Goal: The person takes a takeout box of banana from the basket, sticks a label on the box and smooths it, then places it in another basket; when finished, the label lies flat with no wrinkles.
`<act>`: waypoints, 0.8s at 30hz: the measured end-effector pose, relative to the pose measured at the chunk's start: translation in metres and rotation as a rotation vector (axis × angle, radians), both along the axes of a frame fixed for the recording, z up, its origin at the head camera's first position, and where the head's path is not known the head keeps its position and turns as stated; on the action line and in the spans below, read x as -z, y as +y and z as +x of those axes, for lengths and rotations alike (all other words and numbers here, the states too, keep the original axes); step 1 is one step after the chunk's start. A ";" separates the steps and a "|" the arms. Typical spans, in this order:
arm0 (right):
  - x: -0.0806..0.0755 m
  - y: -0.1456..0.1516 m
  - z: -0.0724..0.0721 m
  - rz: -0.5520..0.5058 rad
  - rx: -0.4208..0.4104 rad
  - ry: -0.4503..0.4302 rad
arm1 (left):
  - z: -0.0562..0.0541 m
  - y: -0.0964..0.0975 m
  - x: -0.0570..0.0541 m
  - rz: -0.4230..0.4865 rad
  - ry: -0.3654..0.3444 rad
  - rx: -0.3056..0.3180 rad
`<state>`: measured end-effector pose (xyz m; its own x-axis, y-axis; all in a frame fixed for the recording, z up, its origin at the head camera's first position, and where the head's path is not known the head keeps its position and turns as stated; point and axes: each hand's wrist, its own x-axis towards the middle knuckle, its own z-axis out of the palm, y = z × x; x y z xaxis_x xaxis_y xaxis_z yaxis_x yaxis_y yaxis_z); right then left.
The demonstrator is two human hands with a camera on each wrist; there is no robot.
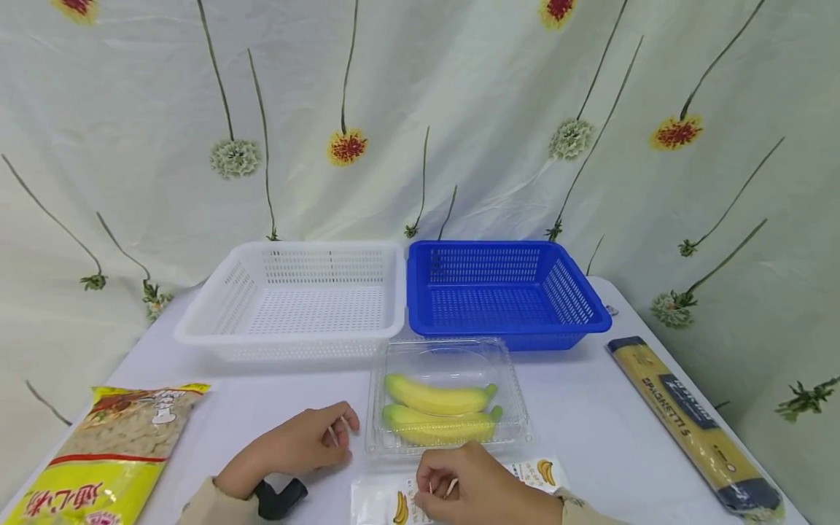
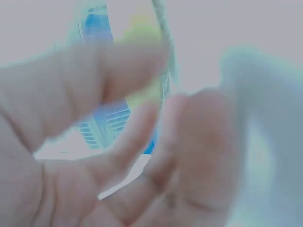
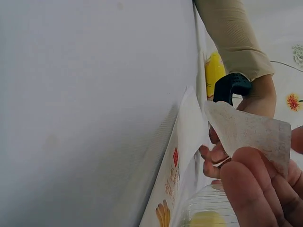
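My right hand (image 1: pixel 466 485) pinches a small translucent whitish piece of film or paper (image 3: pixel 253 135), its free corner sticking out beyond the fingertips in the right wrist view. Under that hand lies a white printed sheet (image 1: pixel 380 503) with banana pictures, flat on the table. Just beyond, a clear plastic clamshell box (image 1: pixel 453 357) contains two yellow-green bananas (image 1: pixel 440 397). My left hand (image 1: pixel 302 441) hovers at the box's left side, fingers loosely bent, with nothing plainly between them. Motion blurs its fingers (image 2: pixel 128 75) in the left wrist view.
Behind the box stand a white basket (image 1: pixel 289 339) and a blue basket (image 1: pixel 508 339), side by side. A yellow bag of pasta (image 1: pixel 108 452) lies at the left, a spaghetti packet (image 1: pixel 695 430) at the right edge. A flowered cloth (image 1: pixel 459 109) hangs behind the table.
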<state>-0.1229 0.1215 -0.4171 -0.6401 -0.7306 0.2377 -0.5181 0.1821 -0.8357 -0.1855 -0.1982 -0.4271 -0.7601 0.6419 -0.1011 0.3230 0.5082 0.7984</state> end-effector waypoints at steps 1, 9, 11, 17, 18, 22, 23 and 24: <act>0.000 0.000 0.000 0.002 0.005 0.003 | -0.001 0.002 -0.002 0.010 0.006 -0.036; 0.001 0.001 -0.002 0.005 0.016 0.075 | -0.009 0.022 -0.011 0.154 -0.007 -0.373; 0.000 0.001 -0.003 0.014 0.026 0.089 | -0.011 0.026 -0.012 0.201 -0.021 -0.408; -0.004 0.002 -0.006 0.052 0.062 0.131 | -0.015 0.032 -0.013 0.345 -0.089 -0.345; -0.005 0.002 -0.006 0.055 0.063 0.130 | -0.015 0.033 -0.013 0.358 -0.102 -0.330; -0.009 0.003 -0.007 0.063 0.071 0.096 | -0.018 0.034 -0.011 0.366 -0.135 -0.285; -0.010 0.004 -0.007 0.067 0.073 0.082 | -0.019 0.034 -0.010 0.362 -0.142 -0.280; -0.011 0.004 -0.007 0.067 0.072 0.058 | -0.020 0.035 -0.009 0.359 -0.147 -0.275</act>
